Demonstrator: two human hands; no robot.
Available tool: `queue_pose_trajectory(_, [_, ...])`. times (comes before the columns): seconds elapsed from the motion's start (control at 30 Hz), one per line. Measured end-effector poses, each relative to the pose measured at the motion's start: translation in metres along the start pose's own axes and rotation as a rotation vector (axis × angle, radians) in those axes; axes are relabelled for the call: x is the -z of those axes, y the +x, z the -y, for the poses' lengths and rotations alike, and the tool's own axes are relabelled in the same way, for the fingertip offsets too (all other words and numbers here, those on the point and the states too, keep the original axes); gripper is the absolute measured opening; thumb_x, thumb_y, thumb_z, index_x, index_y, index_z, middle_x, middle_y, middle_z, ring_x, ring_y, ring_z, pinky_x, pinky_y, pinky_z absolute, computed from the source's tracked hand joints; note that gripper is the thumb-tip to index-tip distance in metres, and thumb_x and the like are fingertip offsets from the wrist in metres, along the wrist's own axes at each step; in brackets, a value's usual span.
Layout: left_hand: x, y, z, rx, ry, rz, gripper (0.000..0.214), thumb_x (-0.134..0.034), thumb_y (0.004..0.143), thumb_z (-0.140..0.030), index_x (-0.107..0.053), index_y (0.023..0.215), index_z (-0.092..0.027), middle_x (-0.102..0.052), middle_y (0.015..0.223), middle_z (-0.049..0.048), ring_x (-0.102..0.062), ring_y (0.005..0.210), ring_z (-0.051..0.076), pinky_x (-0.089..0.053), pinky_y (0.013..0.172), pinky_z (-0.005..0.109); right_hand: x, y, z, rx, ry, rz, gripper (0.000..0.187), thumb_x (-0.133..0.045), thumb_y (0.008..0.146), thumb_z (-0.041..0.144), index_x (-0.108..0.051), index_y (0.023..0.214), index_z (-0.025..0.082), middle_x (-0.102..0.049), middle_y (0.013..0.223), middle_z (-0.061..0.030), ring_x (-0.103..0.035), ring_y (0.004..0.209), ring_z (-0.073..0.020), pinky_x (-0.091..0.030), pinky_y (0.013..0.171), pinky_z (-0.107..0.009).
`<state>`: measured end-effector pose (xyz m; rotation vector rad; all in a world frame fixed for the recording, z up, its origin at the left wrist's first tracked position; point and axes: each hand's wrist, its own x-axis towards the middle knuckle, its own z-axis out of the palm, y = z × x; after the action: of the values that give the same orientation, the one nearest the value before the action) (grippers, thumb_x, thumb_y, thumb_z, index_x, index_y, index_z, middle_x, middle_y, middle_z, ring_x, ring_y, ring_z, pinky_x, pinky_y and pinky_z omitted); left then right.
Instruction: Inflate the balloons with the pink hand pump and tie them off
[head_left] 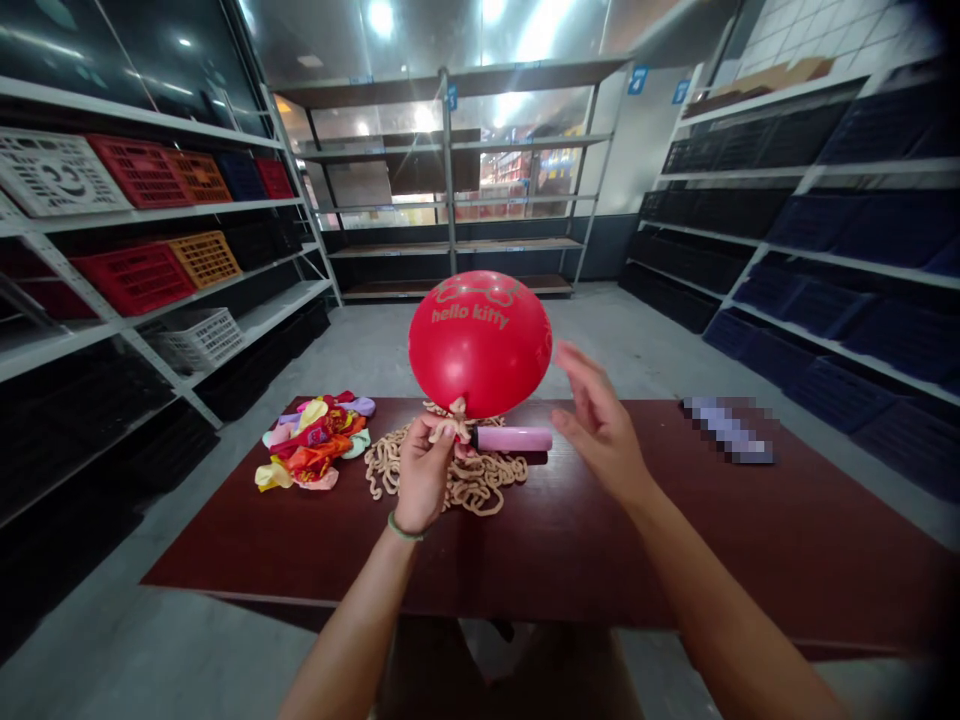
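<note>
The red balloon (pixel 480 340) is held just above the left hand (pixel 422 470), its neck pinched between thumb and fingertips, over the middle of the dark table (pixel 675 540). The right hand (pixel 600 425) is held open, fingers loosely spread, just beside the balloon's right flank; whether contact is made cannot be told. How the neck is closed cannot be made out behind the fingers. A pink pump (pixel 512 439) and a tangle of tan cord (pixel 472 485) are partly covered by the left hand. An object (pixel 727 430) at the table's right is pixelated. The balloon is seen fully inflated, glossy, and printed "hello kitty" in pale lettering.
</note>
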<state>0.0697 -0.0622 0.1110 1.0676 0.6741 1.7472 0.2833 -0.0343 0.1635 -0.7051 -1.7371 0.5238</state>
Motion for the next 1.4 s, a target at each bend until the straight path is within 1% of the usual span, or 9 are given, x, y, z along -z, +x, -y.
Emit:
queue_pose_trajectory(0.07, [0.004, 0.000, 0.011, 0.008, 0.016, 0.007, 0.026, -0.071, 0.084, -0.036, -0.053, 0.078, -0.018, -0.062, 0.069, -0.0029, -0.057, 0.057, 0.008, -0.050, 0.062, 0.022, -0.003, -0.009, -0.022, -0.181, 0.156, -0.142, 0.076, -0.065, 0.086, 0.048, -0.024, 0.150, 0.046, -0.017, 0.164, 0.0005, -0.016, 0.150, -0.0276, -0.030, 0.116, -0.058])
queue_pose_trajectory(0.17, [0.006, -0.004, 0.028, 0.076, 0.137, 0.063, 0.026, -0.071, 0.082, -0.039, -0.055, 0.079, -0.017, -0.063, 0.067, -0.0017, -0.059, 0.058, 0.010, -0.049, 0.059, 0.022, -0.016, -0.022, -0.047, -0.410, 0.428, -0.129, 0.107, -0.067, 0.078, 0.062, 0.009, 0.152, 0.047, -0.001, 0.166, -0.0060, -0.020, 0.149, -0.0335, -0.045, 0.103, -0.060])
queue_pose_trajectory(0.3, [0.003, -0.006, 0.041, 0.180, 0.293, 0.136, 0.028, -0.070, 0.080, -0.043, -0.060, 0.084, -0.016, -0.065, 0.070, 0.0004, -0.060, 0.059, 0.012, -0.048, 0.057, 0.023, -0.035, -0.026, -0.050, -0.334, 0.583, -0.148, 0.127, -0.071, 0.066, 0.073, 0.018, 0.151, 0.044, 0.007, 0.166, -0.0062, -0.019, 0.149, -0.0341, -0.043, 0.105, -0.060])
queue_pose_trajectory(0.5, [0.010, -0.001, 0.054, 0.221, 0.562, 0.286, 0.024, -0.063, 0.084, -0.038, -0.066, 0.093, -0.016, -0.065, 0.071, 0.0002, -0.058, 0.059, 0.013, -0.044, 0.055, 0.023, -0.050, -0.019, -0.035, -0.205, 0.612, -0.272, 0.123, -0.079, 0.066, 0.060, 0.007, 0.153, 0.044, -0.007, 0.166, -0.0036, -0.025, 0.148, -0.0291, -0.037, 0.113, -0.055])
queue_pose_trajectory(0.77, [0.011, 0.000, 0.050, 0.191, 0.655, 0.359, 0.021, -0.060, 0.088, -0.037, -0.067, 0.093, -0.018, -0.071, 0.082, 0.0028, -0.063, 0.069, 0.015, -0.048, 0.062, 0.024, -0.056, -0.016, -0.024, -0.300, 0.774, -0.429, 0.090, -0.073, 0.077, 0.040, -0.021, 0.151, 0.042, -0.023, 0.162, -0.0002, -0.035, 0.144, -0.0271, -0.034, 0.114, -0.057])
queue_pose_trajectory(0.97, [0.006, 0.004, 0.041, 0.186, 0.620, 0.405, 0.018, -0.063, 0.087, -0.033, -0.068, 0.096, -0.018, -0.072, 0.088, 0.0051, -0.068, 0.081, 0.018, -0.053, 0.073, 0.027, -0.057, -0.010, -0.023, -0.327, 0.819, -0.436, 0.078, -0.070, 0.079, 0.036, -0.032, 0.146, 0.042, -0.032, 0.158, 0.0005, -0.036, 0.142, -0.0277, -0.039, 0.111, -0.056])
queue_pose_trajectory(1.17, [0.032, 0.025, 0.019, 0.190, 0.577, 0.589, 0.046, -0.069, 0.084, -0.030, -0.056, 0.128, -0.023, -0.061, 0.129, 0.0122, -0.064, 0.111, 0.025, -0.054, 0.092, 0.039, -0.044, 0.003, -0.035, -0.306, 0.826, -0.469, 0.077, -0.068, 0.081, 0.039, -0.029, 0.148, 0.044, -0.032, 0.158, 0.0004, -0.038, 0.140, -0.0285, -0.044, 0.106, -0.055])
queue_pose_trajectory(1.3, [0.041, 0.046, 0.001, -0.078, 0.713, 0.419, 0.080, -0.069, 0.085, -0.031, -0.024, 0.152, -0.033, -0.026, 0.158, 0.0141, -0.042, 0.138, 0.032, -0.044, 0.107, 0.052, -0.035, 0.011, -0.047, -0.271, 0.744, -0.486, 0.083, -0.069, 0.080, 0.039, -0.024, 0.150, 0.045, -0.026, 0.161, 0.0011, -0.037, 0.141, -0.0283, -0.043, 0.107, -0.055])
queue_pose_trajectory(1.4, [0.016, 0.059, -0.001, -0.356, 0.869, 0.369, 0.098, -0.074, 0.080, -0.034, -0.012, 0.156, -0.031, -0.009, 0.162, 0.0149, -0.020, 0.148, 0.037, -0.031, 0.117, 0.056, -0.036, 0.015, -0.061, -0.239, 0.598, -0.463, 0.083, -0.066, 0.082, 0.041, -0.019, 0.151, 0.045, -0.021, 0.163, 0.0006, -0.035, 0.142, -0.0274, -0.044, 0.106, -0.054])
